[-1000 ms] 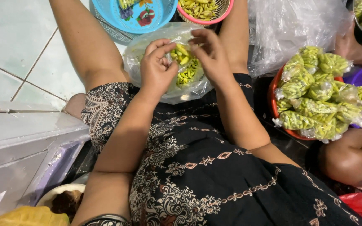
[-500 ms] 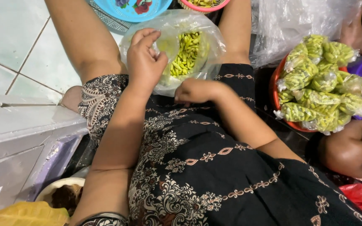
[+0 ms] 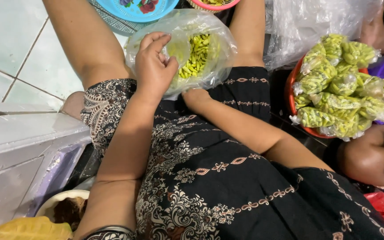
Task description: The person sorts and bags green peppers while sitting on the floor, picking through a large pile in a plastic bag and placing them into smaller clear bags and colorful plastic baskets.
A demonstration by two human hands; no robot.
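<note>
1. The person's left hand [image 3: 155,66] grips the near rim of a clear, crinkled plastic bag of small yellow-green chillies [image 3: 196,53], fingers curled over the film and thumb pinching it from the side.
2. The right hand [image 3: 197,98] has dropped from the bag's mouth, where it worked a second ago, and now rests low against the bag's underside on the patterned black dress [image 3: 210,169]; whether its fingers are spread or closed cannot be told, as the bag hides them.
3. The bag sits on the lap between the knees, held open and tilted toward the camera, its load heaped at the centre rather than spread as before.
4. Judged from this, filling appears over and the bag is being gathered for closing.
5. To the right, a red round plastic basin [image 3: 295,111] holds a heap of similar filled, tied bags [image 3: 338,84].
6. A blue plastic basket with a flower print [image 3: 134,11] lies beyond the knees on the tiled floor [image 3: 18,49].
</note>
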